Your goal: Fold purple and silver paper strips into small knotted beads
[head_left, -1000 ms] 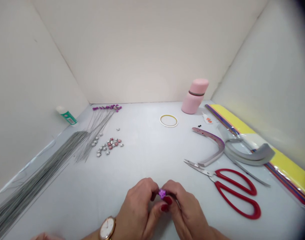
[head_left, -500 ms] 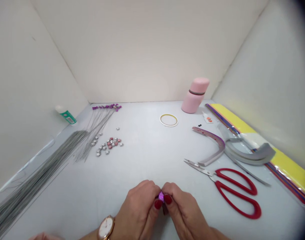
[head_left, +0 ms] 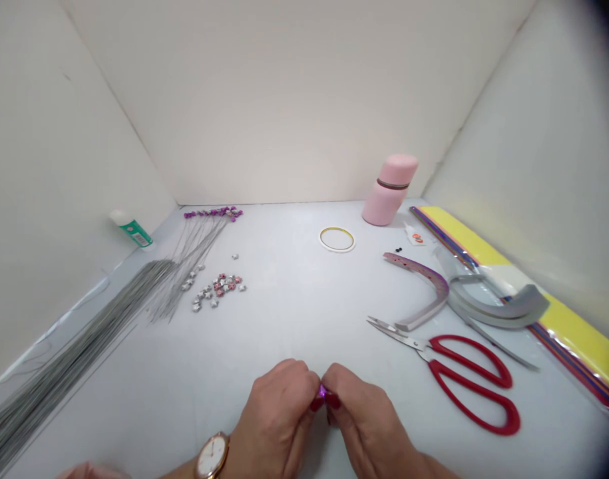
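While both hands meet over the counter (head_left: 284, 326), one small purple star (head_left: 323, 392) is held between them, low and near the middle of the head view. Left hand (head_left: 279, 412), with a watch (head_left: 212, 455) at its wrist: closed, thumb and index finger pinching the star. Right hand (head_left: 369, 412): closed likewise on the star's other side. Change within the last second: the star, whose points showed between the fingertips, is now covered to a glint of purple, the thumbs drawn in against it; this suggests that its sides are being pressed into shape. Orientation: points hidden, direction not to be told; no long axis can be made out in so small a visible part. Nearby: red-handled scissors (head_left: 424, 346), right of the hands, blades directed left and away; loose silver and pink stars (head_left: 219, 291), well apart, farther off to the left.
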The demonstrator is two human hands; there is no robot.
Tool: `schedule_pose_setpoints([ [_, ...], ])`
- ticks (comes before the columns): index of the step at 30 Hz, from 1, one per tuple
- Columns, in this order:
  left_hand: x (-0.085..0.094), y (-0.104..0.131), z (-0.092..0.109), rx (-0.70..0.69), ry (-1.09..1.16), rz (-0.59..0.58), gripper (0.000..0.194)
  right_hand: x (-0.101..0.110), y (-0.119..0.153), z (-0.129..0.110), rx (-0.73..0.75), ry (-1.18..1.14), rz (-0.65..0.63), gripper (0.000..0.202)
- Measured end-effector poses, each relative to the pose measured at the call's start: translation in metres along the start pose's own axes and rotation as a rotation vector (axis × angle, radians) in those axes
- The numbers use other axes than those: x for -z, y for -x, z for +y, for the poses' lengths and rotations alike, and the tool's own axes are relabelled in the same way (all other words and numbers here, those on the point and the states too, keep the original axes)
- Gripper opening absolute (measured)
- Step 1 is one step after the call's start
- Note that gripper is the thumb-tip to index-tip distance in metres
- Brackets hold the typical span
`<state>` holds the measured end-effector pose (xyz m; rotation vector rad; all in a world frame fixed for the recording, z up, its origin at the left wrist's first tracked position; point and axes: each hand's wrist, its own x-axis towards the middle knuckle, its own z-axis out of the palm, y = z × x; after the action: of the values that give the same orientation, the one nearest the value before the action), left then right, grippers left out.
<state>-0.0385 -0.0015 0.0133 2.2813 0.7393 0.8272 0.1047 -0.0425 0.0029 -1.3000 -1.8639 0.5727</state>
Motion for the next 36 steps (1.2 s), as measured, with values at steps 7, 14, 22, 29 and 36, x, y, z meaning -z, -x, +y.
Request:
schedule_pose_setpoints([
  [7, -0.002, 0.0, -0.002, 0.056, 0.013, -0.002, 0.02, -0.003, 0.002, 0.002, -0.051, 0.003, -0.017, 0.023],
  [14, -0.001, 0.003, -0.006, 0.116, 0.087, -0.004, 0.016, 0.001, 0.0, 0.001, -0.035, -0.017, 0.038, 0.023],
  [22, 0.0, 0.001, -0.006, 0.145, 0.09, 0.023, 0.018, 0.002, 0.001, 0.002, -0.15, -0.186, 0.041, 0.016],
  [29, 0.003, 0.001, -0.01, -0.012, -0.065, -0.04, 0.016, 0.0, 0.002, -0.001, -0.297, -0.409, -0.07, 0.026],
  [36, 0.003, 0.001, -0.011, -0.042, -0.124, -0.033, 0.018, 0.003, 0.003, 0.0, -0.197, -0.286, -0.092, 0.03],
])
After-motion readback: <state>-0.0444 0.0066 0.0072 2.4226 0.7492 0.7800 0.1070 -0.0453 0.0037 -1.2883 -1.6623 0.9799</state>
